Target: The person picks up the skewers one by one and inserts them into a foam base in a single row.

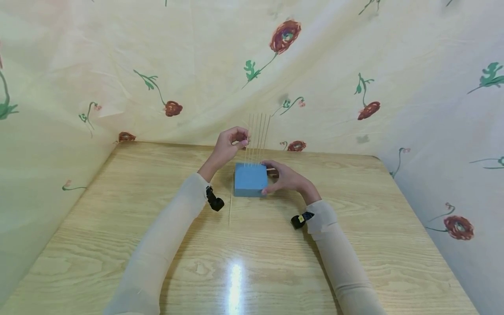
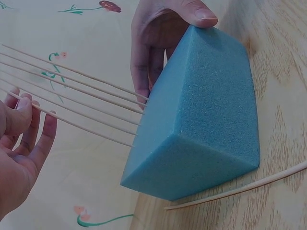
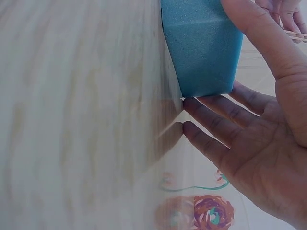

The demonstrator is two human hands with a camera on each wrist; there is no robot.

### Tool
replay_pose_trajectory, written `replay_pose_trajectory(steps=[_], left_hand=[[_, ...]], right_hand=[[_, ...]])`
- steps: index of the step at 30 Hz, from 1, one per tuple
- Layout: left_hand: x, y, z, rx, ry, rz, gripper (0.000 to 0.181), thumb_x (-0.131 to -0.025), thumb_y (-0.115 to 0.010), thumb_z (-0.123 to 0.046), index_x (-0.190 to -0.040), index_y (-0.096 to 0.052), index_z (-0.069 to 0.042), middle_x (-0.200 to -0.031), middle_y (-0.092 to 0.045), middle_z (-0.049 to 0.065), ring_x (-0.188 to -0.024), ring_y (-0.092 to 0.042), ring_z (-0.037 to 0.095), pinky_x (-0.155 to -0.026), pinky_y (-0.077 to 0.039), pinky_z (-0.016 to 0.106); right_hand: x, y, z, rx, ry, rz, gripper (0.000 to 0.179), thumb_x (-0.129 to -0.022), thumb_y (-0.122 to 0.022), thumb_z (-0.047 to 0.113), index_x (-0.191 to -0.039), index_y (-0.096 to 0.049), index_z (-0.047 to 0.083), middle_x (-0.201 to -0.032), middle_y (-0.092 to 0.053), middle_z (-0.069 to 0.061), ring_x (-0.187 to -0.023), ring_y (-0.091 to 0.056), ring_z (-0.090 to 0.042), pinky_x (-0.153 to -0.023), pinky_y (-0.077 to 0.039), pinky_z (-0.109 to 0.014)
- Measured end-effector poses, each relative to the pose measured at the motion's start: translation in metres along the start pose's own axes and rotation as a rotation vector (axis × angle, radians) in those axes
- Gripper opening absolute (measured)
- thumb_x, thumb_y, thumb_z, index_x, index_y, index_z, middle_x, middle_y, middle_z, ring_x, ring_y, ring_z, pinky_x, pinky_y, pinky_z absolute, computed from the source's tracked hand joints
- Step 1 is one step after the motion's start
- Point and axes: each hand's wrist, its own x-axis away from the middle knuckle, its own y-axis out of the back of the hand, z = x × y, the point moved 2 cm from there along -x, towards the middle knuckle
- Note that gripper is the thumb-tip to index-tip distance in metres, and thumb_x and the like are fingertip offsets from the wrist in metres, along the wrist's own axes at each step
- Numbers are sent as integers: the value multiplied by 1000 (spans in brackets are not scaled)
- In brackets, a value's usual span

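A blue foam block [image 1: 250, 180] rests on the table with several thin wooden sticks [image 1: 263, 135] standing in a row from its top. My left hand [image 1: 230, 143] is raised to the left of the row. Its thumb and fingertips pinch the nearest, leftmost stick [image 2: 91, 130] partway up, and that stick's lower end meets the foam. My right hand [image 1: 288, 178] grips the block from its right side, thumb at the near edge and fingers [image 3: 216, 112] along the side and far corner. Another wooden stick [image 1: 230, 212] lies on the table along the block's left side.
The wood-grain table [image 1: 157, 192] ends at a flower-patterned cloth [image 1: 212, 65] hanging behind it and at both sides. A small black camera [image 1: 215, 202] is strapped to my left wrist, another black camera [image 1: 299, 221] to my right.
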Motion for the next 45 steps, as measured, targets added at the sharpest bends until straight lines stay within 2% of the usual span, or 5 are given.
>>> replay_pose_trajectory(steps=[18,25,33,40,45], left_hand=[[3,2,3,15,16,-30,17,-97,-62,6,-112,-62,13,-100,-65,16,-85,-64,10,-73,-61,23],[4,2,1,16,11,-29,16,-97,-62,7,-111,-61,15,-99,-65,20,-84,-63,11,-72,-60,22],[4,2,-1,22,-6,-22,16,-97,-62,7,-111,-61,15,-97,-65,17,-97,-59,50,-72,-60,23],[6,4,-2,13,-2,-25,18,-97,-63,6,-113,-62,15,-98,-66,15,-84,-64,9,-85,-60,58],[6,4,-2,22,25,-25,21,-97,-63,4,-116,-63,13,-104,-66,23,-89,-66,20,-87,-60,56]], right_hand=[[-1,0,-3,-12,0,4,102,-77,-91,16,-158,-31,6,-160,-38,-16,-147,-38,-40,-122,-34,-54],[-1,0,-2,-20,5,10,101,-78,-90,15,-159,-29,5,-161,-36,-18,-148,-37,-41,-123,-33,-55],[-1,0,-2,-10,6,13,102,-79,-90,15,-159,-28,5,-161,-35,-17,-148,-37,-41,-122,-34,-55],[0,-1,-2,-6,-2,10,103,-78,-91,19,-159,-29,7,-161,-35,-15,-148,-37,-39,-122,-34,-55],[0,-1,-2,2,-11,1,103,-77,-91,19,-159,-29,8,-161,-36,-15,-148,-37,-39,-122,-34,-54]])
